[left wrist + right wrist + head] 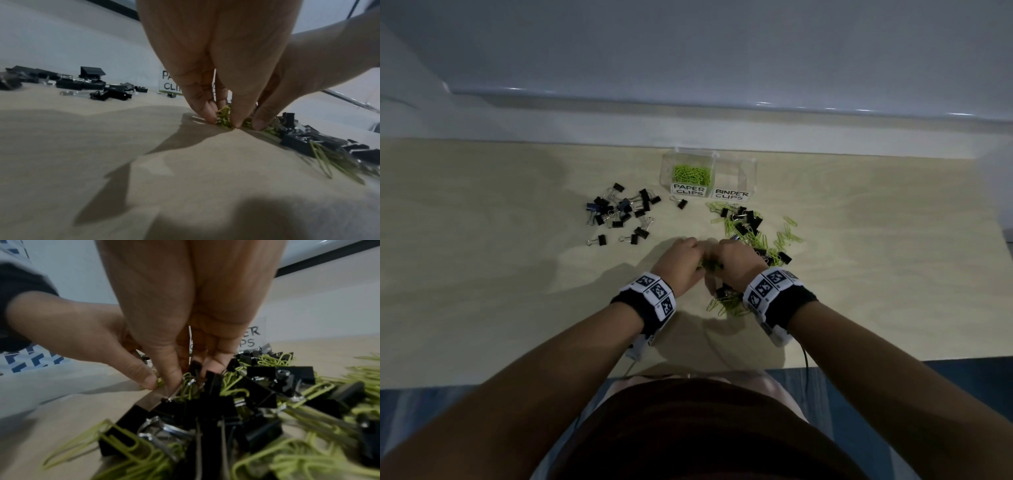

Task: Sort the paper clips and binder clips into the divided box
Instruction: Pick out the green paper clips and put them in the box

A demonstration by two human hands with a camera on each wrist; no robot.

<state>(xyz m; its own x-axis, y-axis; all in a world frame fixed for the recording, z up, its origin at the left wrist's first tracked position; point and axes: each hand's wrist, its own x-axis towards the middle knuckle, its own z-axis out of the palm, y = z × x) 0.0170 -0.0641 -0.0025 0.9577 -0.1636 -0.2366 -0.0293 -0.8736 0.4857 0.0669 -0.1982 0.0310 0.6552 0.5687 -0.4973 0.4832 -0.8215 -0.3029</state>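
Observation:
Both hands meet over a bunch of green paper clips (707,266) at the near end of a mixed pile (755,234) of green paper clips and black binder clips. My left hand (224,121) has its fingertips down on the table and pinches green clips (223,113). My right hand (191,369) digs into the pile, thumb and fingers closed round green clips (190,382) next to a black binder clip (213,382). The clear divided box (751,171) stands at the back. Its PAPER CLIPS side (691,173) holds green clips; the BINDER CLIPS side (736,176) looks empty.
A separate heap of black binder clips (621,214) lies to the left, with one stray binder clip (680,202) in front of the box. More green clips (726,305) lie under my right wrist. A wall runs behind the box, and the table's near edge is below my forearms.

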